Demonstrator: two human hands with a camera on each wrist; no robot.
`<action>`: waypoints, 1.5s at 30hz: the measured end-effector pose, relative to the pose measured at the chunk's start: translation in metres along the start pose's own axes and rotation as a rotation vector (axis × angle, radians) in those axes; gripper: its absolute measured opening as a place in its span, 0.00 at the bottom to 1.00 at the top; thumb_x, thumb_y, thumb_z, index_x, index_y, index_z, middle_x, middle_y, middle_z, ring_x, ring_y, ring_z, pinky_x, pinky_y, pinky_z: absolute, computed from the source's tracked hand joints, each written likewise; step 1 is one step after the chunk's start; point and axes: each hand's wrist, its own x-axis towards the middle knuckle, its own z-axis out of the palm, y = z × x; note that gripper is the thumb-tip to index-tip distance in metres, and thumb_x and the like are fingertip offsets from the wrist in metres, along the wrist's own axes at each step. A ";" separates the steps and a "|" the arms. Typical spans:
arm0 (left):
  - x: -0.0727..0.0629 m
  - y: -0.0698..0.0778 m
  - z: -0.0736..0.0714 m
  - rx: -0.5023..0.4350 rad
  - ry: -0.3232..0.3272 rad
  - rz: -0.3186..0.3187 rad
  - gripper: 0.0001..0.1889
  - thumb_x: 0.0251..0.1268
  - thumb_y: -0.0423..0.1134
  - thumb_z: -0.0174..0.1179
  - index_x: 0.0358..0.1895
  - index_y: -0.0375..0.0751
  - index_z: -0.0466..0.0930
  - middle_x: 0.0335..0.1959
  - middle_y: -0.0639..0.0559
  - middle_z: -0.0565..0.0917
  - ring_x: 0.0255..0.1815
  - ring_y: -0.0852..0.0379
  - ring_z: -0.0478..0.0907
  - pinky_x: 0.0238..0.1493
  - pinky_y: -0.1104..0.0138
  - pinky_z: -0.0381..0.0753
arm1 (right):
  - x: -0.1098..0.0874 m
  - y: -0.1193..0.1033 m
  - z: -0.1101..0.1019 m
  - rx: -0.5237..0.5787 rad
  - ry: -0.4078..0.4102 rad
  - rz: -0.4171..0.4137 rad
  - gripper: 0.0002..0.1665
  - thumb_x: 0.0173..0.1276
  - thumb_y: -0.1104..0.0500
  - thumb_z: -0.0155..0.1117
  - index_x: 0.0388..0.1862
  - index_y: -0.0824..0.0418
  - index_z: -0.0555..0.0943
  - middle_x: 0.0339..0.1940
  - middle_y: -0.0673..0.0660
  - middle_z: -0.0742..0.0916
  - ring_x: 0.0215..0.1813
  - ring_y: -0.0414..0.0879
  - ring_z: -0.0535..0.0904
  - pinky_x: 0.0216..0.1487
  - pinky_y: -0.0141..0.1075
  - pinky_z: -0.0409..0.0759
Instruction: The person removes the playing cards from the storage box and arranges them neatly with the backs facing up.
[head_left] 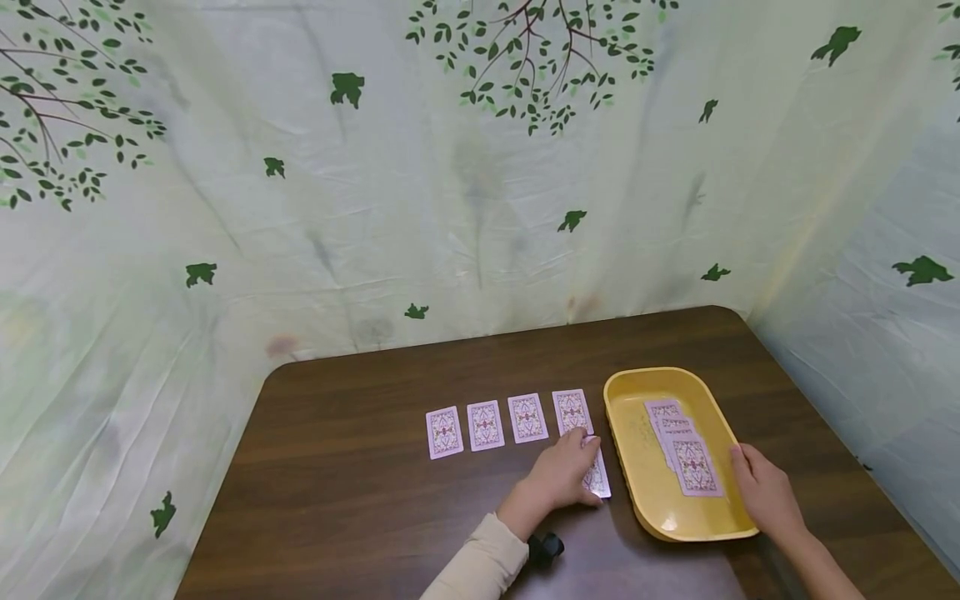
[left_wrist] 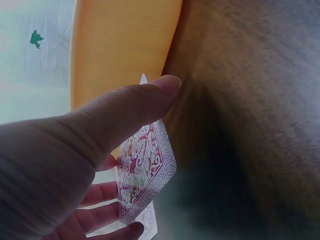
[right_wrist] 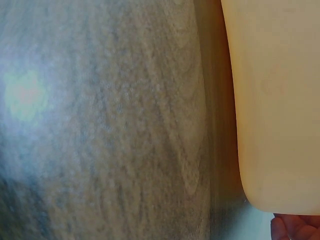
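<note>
L hand [head_left: 558,475] is pinching a playing card [head_left: 598,477], lower ctr of frame; R hand [head_left: 768,492] is gripping yellow tray [head_left: 637,467] by R edge, lower R, other cards [head_left: 697,468] lying inside.

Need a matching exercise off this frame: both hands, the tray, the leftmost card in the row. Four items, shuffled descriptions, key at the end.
Column 1
1. Left hand
2. Right hand
3. Tray
4. Leftmost card in the row

Column 2
A. Flat on the table, patterned back up
B. At the right-hand rim of the container
C. Holding a single card between thumb and fingers
D. Yellow, with overlapping cards inside

Pairs: 1-C, 2-B, 3-D, 4-A
</note>
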 end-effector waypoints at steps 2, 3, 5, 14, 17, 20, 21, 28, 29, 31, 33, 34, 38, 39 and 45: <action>-0.002 0.001 0.002 0.017 0.008 0.003 0.45 0.36 0.61 0.71 0.60 0.39 0.69 0.54 0.43 0.70 0.53 0.51 0.69 0.44 0.66 0.74 | 0.000 0.000 0.000 0.001 0.003 0.001 0.26 0.75 0.54 0.36 0.49 0.75 0.71 0.38 0.72 0.79 0.33 0.57 0.75 0.31 0.48 0.71; -0.002 0.001 0.003 0.023 0.010 0.004 0.45 0.36 0.61 0.71 0.59 0.39 0.70 0.53 0.43 0.70 0.53 0.51 0.70 0.44 0.66 0.74 | 0.000 0.000 0.000 0.000 0.003 0.004 0.26 0.76 0.54 0.36 0.50 0.75 0.71 0.38 0.72 0.79 0.33 0.57 0.74 0.31 0.47 0.71; -0.004 0.001 0.004 0.040 0.006 0.004 0.45 0.36 0.62 0.70 0.59 0.39 0.70 0.53 0.43 0.70 0.53 0.51 0.69 0.43 0.66 0.75 | 0.000 0.000 0.001 0.001 0.000 0.010 0.26 0.76 0.53 0.36 0.50 0.75 0.71 0.38 0.71 0.79 0.33 0.57 0.74 0.31 0.47 0.71; -0.012 0.005 0.011 0.079 -0.018 0.011 0.44 0.40 0.64 0.67 0.59 0.39 0.71 0.51 0.42 0.70 0.50 0.50 0.70 0.41 0.65 0.75 | 0.001 0.000 0.001 0.007 0.020 -0.009 0.24 0.75 0.55 0.37 0.49 0.75 0.71 0.36 0.71 0.80 0.31 0.56 0.74 0.30 0.46 0.70; -0.013 0.005 0.013 0.074 -0.015 0.013 0.44 0.41 0.64 0.66 0.60 0.39 0.70 0.51 0.43 0.70 0.51 0.50 0.70 0.41 0.65 0.75 | 0.001 0.000 0.001 0.005 0.021 -0.009 0.24 0.75 0.55 0.37 0.49 0.75 0.71 0.37 0.71 0.80 0.32 0.57 0.74 0.31 0.47 0.70; -0.014 0.004 0.016 0.080 -0.004 0.025 0.43 0.41 0.64 0.65 0.60 0.39 0.70 0.51 0.43 0.71 0.50 0.51 0.69 0.40 0.65 0.75 | 0.001 0.000 0.000 0.006 0.008 -0.003 0.25 0.75 0.54 0.36 0.50 0.76 0.71 0.38 0.73 0.79 0.33 0.58 0.74 0.32 0.49 0.70; -0.015 0.004 0.017 0.084 0.001 0.032 0.43 0.42 0.65 0.65 0.59 0.39 0.71 0.51 0.43 0.71 0.50 0.51 0.69 0.41 0.65 0.75 | 0.001 0.000 0.000 0.005 0.006 -0.002 0.25 0.75 0.55 0.36 0.50 0.76 0.70 0.39 0.73 0.79 0.33 0.58 0.74 0.32 0.49 0.70; -0.021 0.001 0.023 0.139 -0.031 0.061 0.40 0.51 0.66 0.56 0.61 0.40 0.68 0.59 0.42 0.68 0.60 0.48 0.65 0.51 0.63 0.71 | 0.000 -0.002 0.000 0.002 -0.001 0.013 0.25 0.75 0.54 0.36 0.50 0.75 0.71 0.38 0.72 0.79 0.32 0.56 0.74 0.31 0.46 0.70; -0.021 0.001 0.023 0.140 -0.039 0.060 0.40 0.52 0.66 0.55 0.62 0.40 0.68 0.60 0.42 0.67 0.61 0.48 0.64 0.52 0.63 0.70 | 0.000 -0.002 0.000 0.002 -0.003 0.014 0.25 0.75 0.54 0.36 0.50 0.75 0.70 0.37 0.71 0.79 0.32 0.56 0.74 0.30 0.46 0.70; -0.022 0.001 0.022 0.138 -0.052 0.058 0.40 0.53 0.66 0.54 0.63 0.40 0.67 0.61 0.42 0.66 0.62 0.48 0.63 0.54 0.63 0.69 | 0.000 -0.001 0.000 0.002 -0.006 0.014 0.25 0.75 0.54 0.36 0.50 0.75 0.70 0.37 0.71 0.79 0.32 0.56 0.74 0.30 0.46 0.70; -0.023 0.001 0.021 0.119 -0.064 0.046 0.41 0.52 0.66 0.55 0.64 0.40 0.66 0.61 0.41 0.66 0.62 0.47 0.63 0.55 0.62 0.68 | -0.001 -0.001 0.000 0.001 -0.008 0.015 0.25 0.75 0.54 0.35 0.50 0.75 0.70 0.37 0.71 0.79 0.32 0.56 0.73 0.30 0.45 0.70; -0.024 0.001 0.021 0.108 -0.069 0.039 0.42 0.52 0.66 0.55 0.64 0.39 0.66 0.62 0.40 0.66 0.62 0.47 0.63 0.55 0.62 0.67 | -0.001 -0.001 0.000 0.000 -0.008 0.014 0.25 0.75 0.54 0.36 0.50 0.75 0.70 0.37 0.71 0.79 0.32 0.56 0.73 0.30 0.45 0.70; -0.026 0.002 0.020 0.076 -0.075 0.018 0.43 0.48 0.66 0.59 0.64 0.40 0.65 0.62 0.40 0.65 0.61 0.47 0.63 0.55 0.60 0.67 | -0.002 0.000 0.000 -0.002 -0.006 0.012 0.25 0.75 0.54 0.36 0.50 0.75 0.71 0.37 0.71 0.79 0.31 0.56 0.73 0.30 0.45 0.70; -0.026 0.002 0.020 0.076 -0.076 0.017 0.43 0.48 0.66 0.59 0.65 0.41 0.65 0.62 0.41 0.65 0.61 0.47 0.63 0.55 0.60 0.67 | -0.002 0.000 0.000 -0.002 -0.006 0.013 0.25 0.75 0.54 0.36 0.50 0.75 0.71 0.36 0.70 0.79 0.31 0.56 0.73 0.30 0.44 0.69; -0.027 0.001 0.021 0.094 -0.067 0.024 0.40 0.50 0.64 0.57 0.64 0.44 0.66 0.61 0.43 0.65 0.59 0.48 0.62 0.52 0.60 0.68 | -0.001 0.001 0.000 0.000 -0.011 0.019 0.25 0.75 0.54 0.36 0.51 0.74 0.71 0.36 0.70 0.79 0.31 0.55 0.73 0.29 0.43 0.70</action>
